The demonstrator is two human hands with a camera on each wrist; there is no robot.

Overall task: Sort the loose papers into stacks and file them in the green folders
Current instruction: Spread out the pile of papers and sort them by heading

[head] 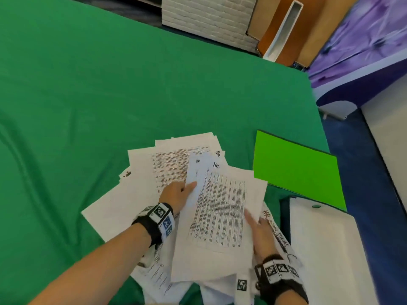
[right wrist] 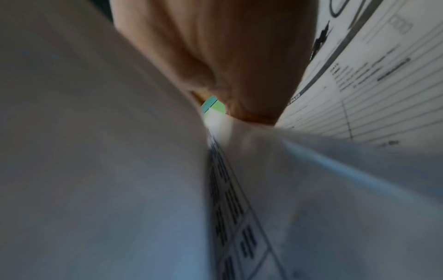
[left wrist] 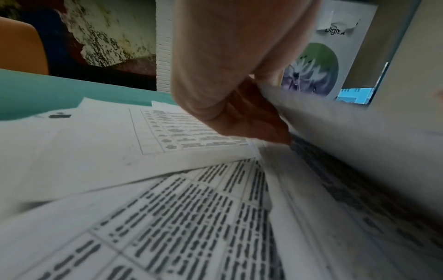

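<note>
A green cloth [head: 110, 95] covers the worktop. At one o'clock beyond its far edge stand a white brick-patterned panel [head: 204, 16], a white tube [head: 283, 29] and a purple flowered board [head: 363, 40].

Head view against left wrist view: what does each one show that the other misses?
Only the head view shows the closed green folder, the right hand and the whole paper pile on the green cloth. Only the left wrist view shows a poster on the far wall. Both show the left hand gripping the lifted sheets.
</note>
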